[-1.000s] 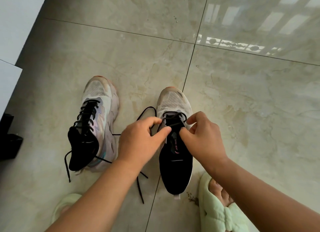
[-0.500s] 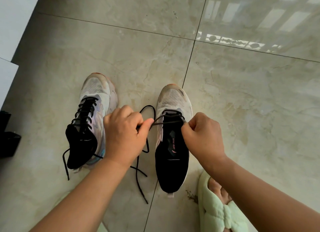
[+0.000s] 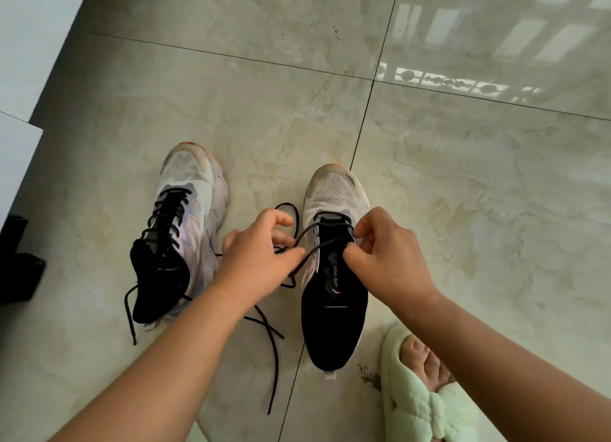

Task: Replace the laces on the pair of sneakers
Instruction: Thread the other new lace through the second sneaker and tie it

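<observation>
While my left hand (image 3: pixel 256 266) pinches the black lace (image 3: pixel 305 254), my right hand (image 3: pixel 385 256) pinches it at the right sneaker (image 3: pixel 334 269). Beside it on the floor (image 3: pixel 463 193), I see the left sneaker (image 3: pixel 180 230) laced.

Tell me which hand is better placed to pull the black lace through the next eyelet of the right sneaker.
Probably left: the left hand already pinches the black lace. The right hand grips at the eyelets of the right sneaker.

Soft daylight is glaring off the glossy floor tiles (image 3: pixel 463 210) far right, edges bending, focus staying sharp.
</observation>
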Action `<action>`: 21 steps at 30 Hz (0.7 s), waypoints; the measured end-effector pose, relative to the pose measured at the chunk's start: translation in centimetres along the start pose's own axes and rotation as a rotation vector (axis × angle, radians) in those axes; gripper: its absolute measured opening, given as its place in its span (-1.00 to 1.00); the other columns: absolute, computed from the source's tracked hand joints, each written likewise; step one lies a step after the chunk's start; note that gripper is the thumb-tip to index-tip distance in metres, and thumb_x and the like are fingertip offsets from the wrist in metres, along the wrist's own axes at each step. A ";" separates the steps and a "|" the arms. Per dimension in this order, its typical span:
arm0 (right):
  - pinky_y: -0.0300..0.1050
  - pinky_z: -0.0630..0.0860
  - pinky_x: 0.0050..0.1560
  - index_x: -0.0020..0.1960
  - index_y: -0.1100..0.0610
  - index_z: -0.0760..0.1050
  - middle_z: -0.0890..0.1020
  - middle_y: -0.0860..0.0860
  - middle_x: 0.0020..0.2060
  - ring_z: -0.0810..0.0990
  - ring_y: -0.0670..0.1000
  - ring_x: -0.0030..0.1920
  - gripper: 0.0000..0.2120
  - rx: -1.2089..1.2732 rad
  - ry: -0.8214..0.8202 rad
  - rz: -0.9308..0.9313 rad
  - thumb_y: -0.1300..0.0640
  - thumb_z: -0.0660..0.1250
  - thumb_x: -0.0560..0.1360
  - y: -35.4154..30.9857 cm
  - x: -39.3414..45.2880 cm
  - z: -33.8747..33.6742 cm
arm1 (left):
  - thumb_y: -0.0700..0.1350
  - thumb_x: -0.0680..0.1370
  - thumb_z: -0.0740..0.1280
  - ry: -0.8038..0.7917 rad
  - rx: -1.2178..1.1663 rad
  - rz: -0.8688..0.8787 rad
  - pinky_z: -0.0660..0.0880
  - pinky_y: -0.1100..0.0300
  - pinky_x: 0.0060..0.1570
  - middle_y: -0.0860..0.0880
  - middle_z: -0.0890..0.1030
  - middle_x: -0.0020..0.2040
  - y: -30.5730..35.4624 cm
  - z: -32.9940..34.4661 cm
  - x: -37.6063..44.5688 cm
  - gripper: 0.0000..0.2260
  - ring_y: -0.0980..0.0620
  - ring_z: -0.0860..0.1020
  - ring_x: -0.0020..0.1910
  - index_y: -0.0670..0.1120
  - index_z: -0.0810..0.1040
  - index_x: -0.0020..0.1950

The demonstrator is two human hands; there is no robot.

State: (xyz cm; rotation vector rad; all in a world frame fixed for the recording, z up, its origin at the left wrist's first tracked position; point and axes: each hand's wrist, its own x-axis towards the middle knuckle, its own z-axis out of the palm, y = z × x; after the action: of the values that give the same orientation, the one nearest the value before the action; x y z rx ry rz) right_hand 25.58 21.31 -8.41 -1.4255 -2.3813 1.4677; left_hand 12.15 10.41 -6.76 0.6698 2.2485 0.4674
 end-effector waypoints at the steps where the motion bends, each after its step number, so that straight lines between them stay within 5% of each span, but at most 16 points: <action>1: -0.12 0.38 -0.38 -0.12 0.09 0.40 0.47 -0.06 -0.45 0.46 -0.02 -0.38 -0.88 0.011 -0.006 -0.016 0.21 0.27 0.35 0.0 0.0 0.0 | -0.02 0.45 0.40 0.003 0.019 0.003 0.34 -0.03 0.25 0.14 0.61 -0.19 0.2 0.2 0.2 -0.86 0.11 0.56 -0.10 0.13 0.46 -0.10; 5: -0.31 0.33 -0.31 0.15 0.00 0.39 0.44 -0.11 -0.27 0.43 -0.14 -0.28 -0.65 0.021 -0.019 -0.091 0.16 0.30 0.39 0.3 -0.1 -0.1 | -0.06 0.49 0.37 0.176 -0.020 0.111 0.43 -0.06 0.14 -0.04 0.65 -0.29 0.5 0.1 0.5 -0.88 -0.06 0.59 -0.21 0.00 0.63 -0.23; 10: -0.47 0.33 -0.19 0.25 0.04 0.49 0.49 -0.17 0.07 0.46 -0.25 -0.26 -0.63 0.202 -0.021 -0.361 0.24 0.35 0.46 -1.3 0.5 -0.5 | -0.12 0.45 0.43 0.249 -0.080 0.323 0.43 0.28 -0.24 0.02 0.55 -0.28 1.8 -0.7 0.7 -0.92 0.10 0.52 -0.27 0.01 0.69 -0.09; 16: -0.47 0.34 -0.22 -0.06 0.14 0.64 0.49 -0.15 -0.27 0.47 -0.25 -0.32 -0.87 0.133 0.004 -0.328 0.28 0.41 0.42 -2.3 2.8 -2.1 | -0.15 0.44 0.44 0.290 -0.037 0.331 0.27 0.47 -0.33 0.10 0.41 -0.37 0.7 -1.8 0.7 -0.90 0.18 0.41 -0.38 -0.04 0.70 -0.07; 18: -0.44 0.37 -0.27 0.00 0.09 0.60 0.53 -0.14 -0.21 0.47 -0.21 -0.36 -0.80 0.144 -0.033 -0.295 0.30 0.40 0.42 -2.2 3.1 -2.9 | -0.16 0.43 0.45 0.313 -0.048 0.324 0.29 0.48 -0.32 0.09 0.44 -0.36 0.3 -2.2 0.4 -0.93 0.18 0.42 -0.38 -0.05 0.70 -0.11; 21: -0.38 0.49 -0.25 0.18 -0.01 0.48 0.59 -0.09 -0.07 0.56 -0.14 -0.37 -0.60 0.340 -0.301 -0.261 0.37 0.32 0.45 -3.4 2.5 -2.6 | -0.16 0.41 0.47 0.328 -0.077 0.375 0.33 0.42 -0.32 0.06 0.49 -0.33 1.3 -1.9 0.2 -0.95 0.16 0.44 -0.37 -0.05 0.69 -0.15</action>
State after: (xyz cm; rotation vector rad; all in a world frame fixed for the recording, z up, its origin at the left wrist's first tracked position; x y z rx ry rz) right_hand 22.87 24.41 -5.60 -0.8382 -2.2044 1.9995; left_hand 11.04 11.32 -4.90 1.0434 2.3942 0.8987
